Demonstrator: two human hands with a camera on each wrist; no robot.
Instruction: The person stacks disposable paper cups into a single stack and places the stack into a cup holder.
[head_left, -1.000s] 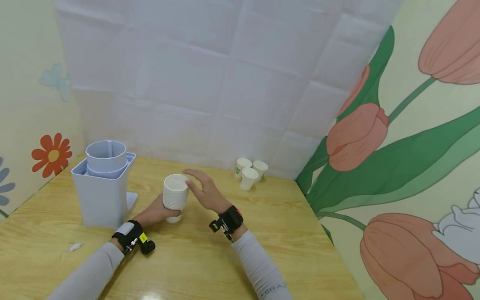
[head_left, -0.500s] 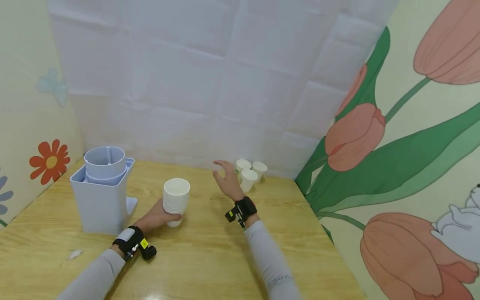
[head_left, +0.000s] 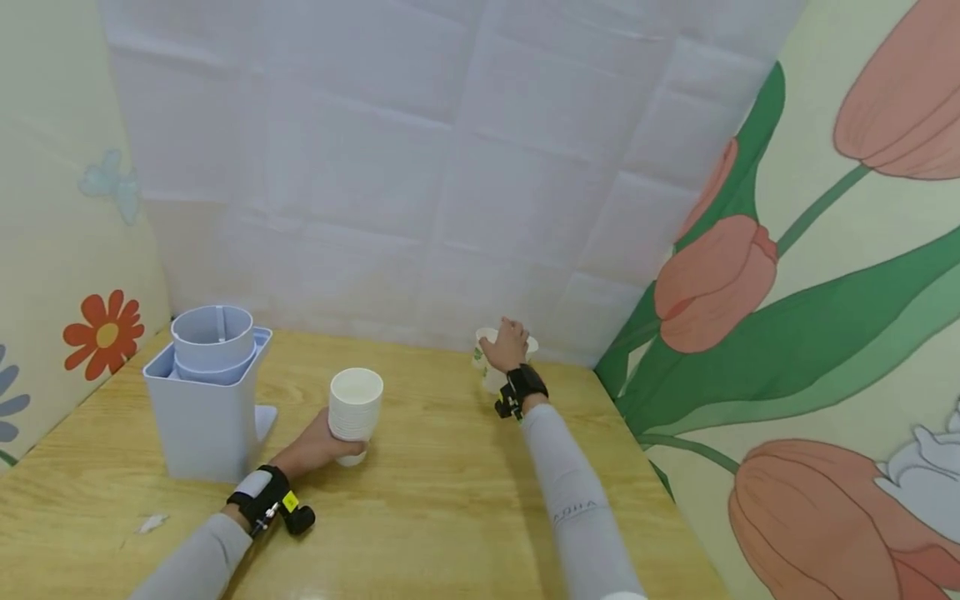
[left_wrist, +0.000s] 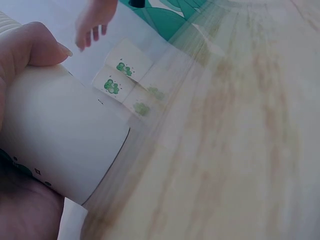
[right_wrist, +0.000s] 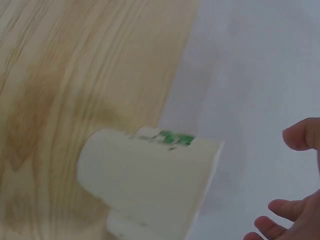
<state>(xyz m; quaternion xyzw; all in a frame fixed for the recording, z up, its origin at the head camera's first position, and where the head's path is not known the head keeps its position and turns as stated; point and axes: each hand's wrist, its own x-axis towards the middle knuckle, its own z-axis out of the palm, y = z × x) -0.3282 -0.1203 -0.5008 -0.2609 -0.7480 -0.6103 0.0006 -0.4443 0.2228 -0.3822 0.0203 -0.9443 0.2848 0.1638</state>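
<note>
My left hand [head_left: 321, 442] grips a stack of nested white paper cups [head_left: 356, 407] low on its side, mouths up. In the left wrist view the thumb curls round the lowest cup [left_wrist: 65, 125], which has a green print. My right hand [head_left: 507, 345] is over a cluster of three paper cups [head_left: 491, 381] at the back of the table and partly hides them. The right wrist view shows the near cup [right_wrist: 150, 172] standing with its mouth toward the hand. Thumb and fingers [right_wrist: 287, 209] are spread above the rim, with a gap to the cup.
A pale blue plastic box [head_left: 202, 425] with a round cylinder [head_left: 213, 337] in its top stands at the left of the wooden table [head_left: 420, 517]. A small white scrap [head_left: 152, 523] lies at the front left. A white sheet [head_left: 360, 167] hangs behind.
My right hand has left the stack's rim and moved right and back to the three cups. My left hand keeps its grip on the stack in about the same place.
</note>
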